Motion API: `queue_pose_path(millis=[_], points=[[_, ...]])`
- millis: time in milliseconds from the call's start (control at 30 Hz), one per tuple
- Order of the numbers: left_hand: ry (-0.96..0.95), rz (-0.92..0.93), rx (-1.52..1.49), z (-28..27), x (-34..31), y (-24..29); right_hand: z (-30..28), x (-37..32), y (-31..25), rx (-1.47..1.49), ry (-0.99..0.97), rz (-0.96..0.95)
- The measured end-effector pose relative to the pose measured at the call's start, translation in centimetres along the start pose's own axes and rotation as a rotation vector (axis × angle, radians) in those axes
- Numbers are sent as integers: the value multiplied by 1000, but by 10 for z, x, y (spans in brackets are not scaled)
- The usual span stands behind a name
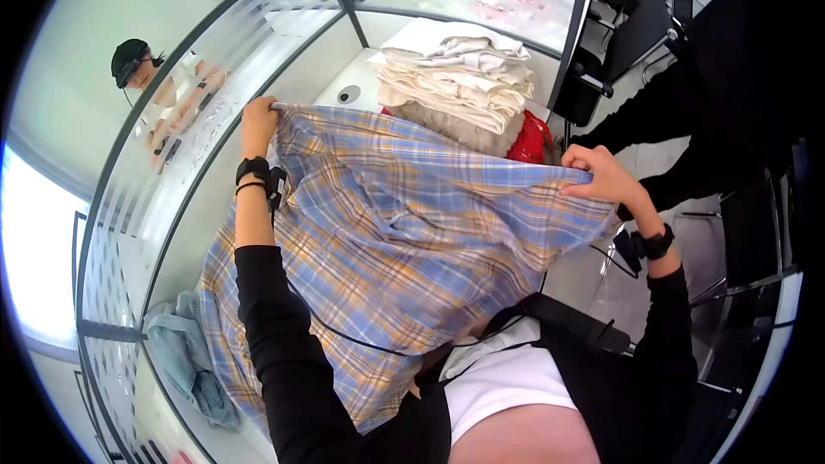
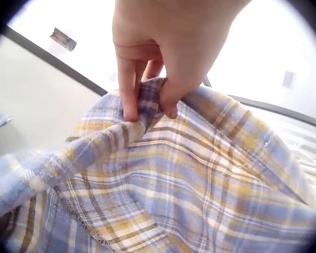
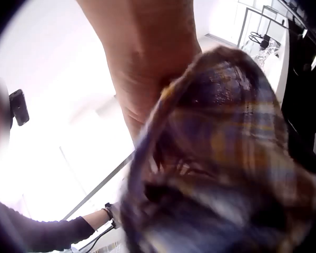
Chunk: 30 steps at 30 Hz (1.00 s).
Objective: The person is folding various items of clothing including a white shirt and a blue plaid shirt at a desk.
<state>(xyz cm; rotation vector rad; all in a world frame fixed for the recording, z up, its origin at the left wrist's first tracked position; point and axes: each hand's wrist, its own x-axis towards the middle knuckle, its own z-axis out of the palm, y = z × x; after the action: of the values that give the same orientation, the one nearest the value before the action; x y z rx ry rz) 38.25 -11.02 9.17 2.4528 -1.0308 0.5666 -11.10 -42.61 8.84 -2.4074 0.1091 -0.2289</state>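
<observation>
A blue and yellow plaid shirt [image 1: 369, 232] is spread in front of me, its upper edge stretched between both hands. At its far left corner my left hand [image 1: 259, 126] pinches the cloth; in the left wrist view, thumb and fingers close on a fold of the shirt [image 2: 174, 179]. My right hand [image 1: 601, 179] grips the upper edge at the right. The right wrist view shows the shirt [image 3: 226, 147] bunched and blurred below that hand, covering the fingertips. The shirt's lower part hangs toward my lap, with wrinkles across the middle.
Behind the shirt stands a stack of folded white and cream clothes [image 1: 455, 73], over a grey furry piece and a red item [image 1: 531, 139]. Light blue denim [image 1: 185, 352] lies at the left. Glass partitions [image 1: 206, 94] border the desk; black chairs [image 1: 619, 43] stand at the right. A cable [image 1: 344, 335] crosses the shirt.
</observation>
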Motion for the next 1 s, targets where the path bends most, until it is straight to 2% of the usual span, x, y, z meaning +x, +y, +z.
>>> queue_pose_path(millis=[33, 133, 167, 267, 300, 400, 433, 533, 567, 700, 800, 867, 933, 1000], points=[[8, -2, -15, 1, -1, -3, 4, 0, 12, 39, -53, -19], [55, 31, -54, 2, -8, -3, 21, 2, 40, -161, -139, -155], [70, 47, -47, 0, -12, 2, 25, 0, 45, -326, -230, -69], [93, 98, -20, 2, -13, -1, 43, -4, 51, -64, -236, -264], [92, 110, -8, 4, -15, -5, 47, -5, 51, -38, -269, -206], [89, 119, 7, 2, -18, -2, 60, -1, 66, 290, -350, -29], [87, 117, 12, 1, -18, -1, 70, -1, 81, 290, -304, -49], [63, 118, 22, 7, -15, -8, 84, 5, 94, 480, -345, 193], [52, 112, 34, 7, -15, -8, 92, 5, 96, 373, -213, 84], [31, 96, 67, 5, -16, -7, 97, -1, 93, 709, -131, 217], [60, 104, 59, 3, -17, -3, 88, -5, 96, 549, -211, 185], [66, 110, 46, 6, -18, -6, 80, -5, 88, 583, -137, 222], [66, 117, 26, 10, -15, -13, 72, -4, 103, 260, 13, 31], [22, 94, 46, 9, -13, -14, 51, -2, 81, 85, 189, 44]])
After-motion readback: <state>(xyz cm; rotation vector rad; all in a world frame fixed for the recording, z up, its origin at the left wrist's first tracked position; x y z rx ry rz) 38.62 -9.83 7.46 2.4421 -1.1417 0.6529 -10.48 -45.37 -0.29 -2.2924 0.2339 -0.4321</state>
